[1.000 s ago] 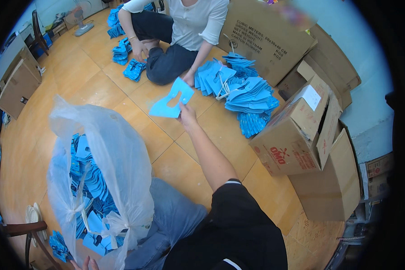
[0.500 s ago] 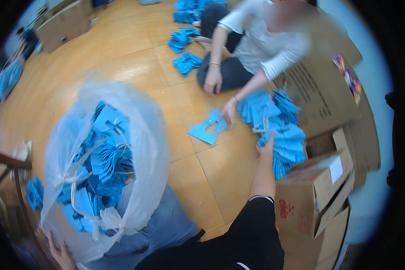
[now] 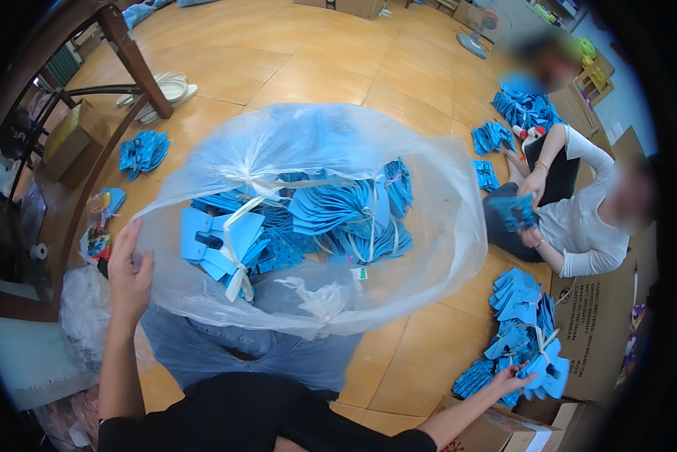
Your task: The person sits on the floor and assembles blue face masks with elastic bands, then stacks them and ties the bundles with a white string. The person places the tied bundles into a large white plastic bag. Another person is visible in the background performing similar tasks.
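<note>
A large clear plastic bag [image 3: 459, 196] stands with its mouth wide in front of my legs. Inside it lie several tied bundles of blue cut-out pieces [image 3: 338, 207]. My left hand [image 3: 130, 279] grips the bag's rim at the left, thumb apart from the fingers. At the lower right, my right hand [image 3: 510, 379] holds a blue bundle [image 3: 547, 371] tied with a pale strip. This bundle is beside a heap of similar bundles [image 3: 513, 301] on the floor. Part of the right hand's grip is hidden by the pieces.
A co-worker [image 3: 579, 218] sits on the floor at the right with a blue piece in hand. Cardboard boxes [image 3: 497, 433] stand at the lower right. A wooden chair frame [image 3: 131, 60], pale slippers [image 3: 165, 94] and another blue bundle [image 3: 143, 152] are at the left. A fan [image 3: 474, 38] stands far off.
My view has swung to the right's opposite, bringing the bag to the middle. My right hand now has a bundle lifted at the heap. The co-worker has picked up a blue piece from the floor.
</note>
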